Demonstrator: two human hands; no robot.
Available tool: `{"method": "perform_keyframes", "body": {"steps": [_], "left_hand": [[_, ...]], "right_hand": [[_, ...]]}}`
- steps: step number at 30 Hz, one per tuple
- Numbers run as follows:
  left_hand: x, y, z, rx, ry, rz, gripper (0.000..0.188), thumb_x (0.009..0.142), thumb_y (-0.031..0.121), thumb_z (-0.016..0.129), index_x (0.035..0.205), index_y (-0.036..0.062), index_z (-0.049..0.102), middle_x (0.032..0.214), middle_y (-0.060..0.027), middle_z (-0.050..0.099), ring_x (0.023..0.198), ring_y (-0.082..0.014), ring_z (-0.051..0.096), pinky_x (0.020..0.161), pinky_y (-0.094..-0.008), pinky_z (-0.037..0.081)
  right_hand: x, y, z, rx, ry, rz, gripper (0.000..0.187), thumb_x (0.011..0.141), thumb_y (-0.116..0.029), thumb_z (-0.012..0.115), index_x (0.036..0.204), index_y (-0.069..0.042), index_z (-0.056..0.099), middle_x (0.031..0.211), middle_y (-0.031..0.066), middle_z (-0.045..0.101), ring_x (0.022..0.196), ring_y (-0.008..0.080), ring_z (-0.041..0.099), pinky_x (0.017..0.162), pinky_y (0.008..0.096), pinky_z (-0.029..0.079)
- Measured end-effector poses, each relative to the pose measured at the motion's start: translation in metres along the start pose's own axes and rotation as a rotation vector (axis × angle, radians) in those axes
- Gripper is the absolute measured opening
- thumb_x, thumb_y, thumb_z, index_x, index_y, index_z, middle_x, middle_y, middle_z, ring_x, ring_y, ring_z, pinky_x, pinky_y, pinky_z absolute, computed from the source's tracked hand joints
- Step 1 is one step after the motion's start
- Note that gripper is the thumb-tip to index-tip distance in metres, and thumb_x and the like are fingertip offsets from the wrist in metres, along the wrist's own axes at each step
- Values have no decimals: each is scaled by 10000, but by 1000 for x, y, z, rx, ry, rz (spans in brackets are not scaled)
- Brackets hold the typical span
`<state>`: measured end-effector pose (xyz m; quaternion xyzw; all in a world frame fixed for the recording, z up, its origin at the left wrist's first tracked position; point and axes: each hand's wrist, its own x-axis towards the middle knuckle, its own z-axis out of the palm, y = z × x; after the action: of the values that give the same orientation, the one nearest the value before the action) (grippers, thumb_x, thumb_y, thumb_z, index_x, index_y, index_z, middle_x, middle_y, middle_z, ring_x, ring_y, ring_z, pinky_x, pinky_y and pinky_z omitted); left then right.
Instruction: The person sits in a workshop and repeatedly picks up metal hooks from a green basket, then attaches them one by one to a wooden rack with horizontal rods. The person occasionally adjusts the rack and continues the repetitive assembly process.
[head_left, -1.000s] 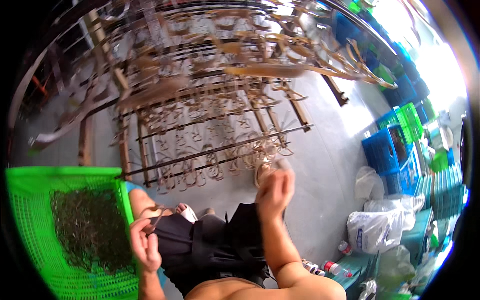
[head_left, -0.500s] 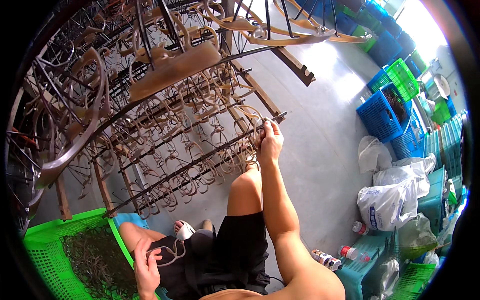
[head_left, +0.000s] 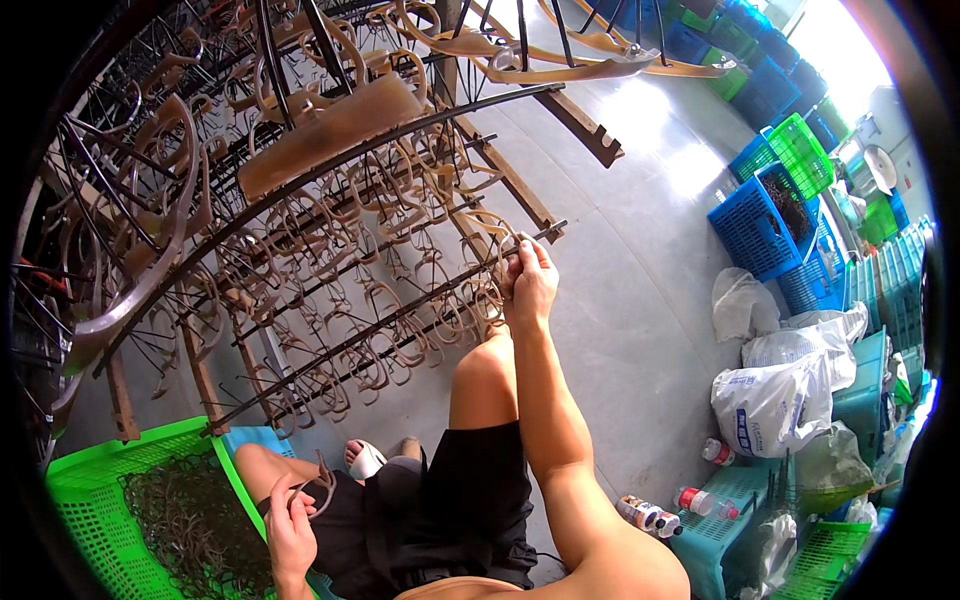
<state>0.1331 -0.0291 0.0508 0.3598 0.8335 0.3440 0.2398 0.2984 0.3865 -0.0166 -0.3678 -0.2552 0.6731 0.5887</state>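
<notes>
My left hand (head_left: 290, 530) is closed on a curved brownish strip (head_left: 322, 484), held over my lap beside the green basket (head_left: 120, 447). That basket is filled with a tangle of thin dark curved pieces (head_left: 195, 520). My right hand (head_left: 530, 280) reaches to the rack's right side, its thumb and fingers pinched near the end of a dark rod (head_left: 400, 329). A tan curved loop (head_left: 487, 218) runs into those fingertips. Many similar loops hang in rows from the rack's rods; the fingers partly hide what they grip.
The tall rack has wooden bars (head_left: 520, 185) and a brown curved piece (head_left: 330, 138) close overhead. At right stand blue baskets (head_left: 755, 235), white plastic bags (head_left: 775, 405), a teal crate (head_left: 715, 545) and bottles (head_left: 650, 515). My bent knees are below the rack.
The strip in my left hand has swung upright and my left fingers have closed more. My right hand stays at the rod's end, its fingers slightly shifted. The view has moved slightly.
</notes>
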Motion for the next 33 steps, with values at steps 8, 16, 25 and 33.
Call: {"method": "perform_keyframes", "body": {"steps": [8,16,25,33], "left_hand": [[2,-1,1,-44,1,1,336,891,-2,422,1228,-4,426,784,-103,588,635,-174,561,603,-291,469],[9,9,8,-207,-29,-72,293,916,22,427,1208,-2,433,884,-109,590,714,-143,568,595,-259,516],[18,21,14,-604,-77,-28,251,925,58,450,1166,-14,442,928,-133,592,776,-151,577,637,-290,554],[35,42,22,-1004,-180,-60,223,919,123,490,1097,-11,471,849,-136,616,724,-186,618,615,-295,549]], "right_hand": [[-5,8,4,14,-8,-47,122,919,-148,522,939,-47,586,566,-37,450,429,30,366,350,170,282],[-14,15,-2,-407,-177,-208,224,915,-145,555,1103,-45,623,601,-70,461,479,5,372,415,172,290],[-2,10,-9,-577,-153,-310,226,916,-189,554,1080,-58,635,600,-70,485,475,8,384,411,185,311],[2,-1,-16,-631,-108,-248,311,902,-239,569,1121,-18,584,677,8,519,599,82,472,542,249,413]]}}
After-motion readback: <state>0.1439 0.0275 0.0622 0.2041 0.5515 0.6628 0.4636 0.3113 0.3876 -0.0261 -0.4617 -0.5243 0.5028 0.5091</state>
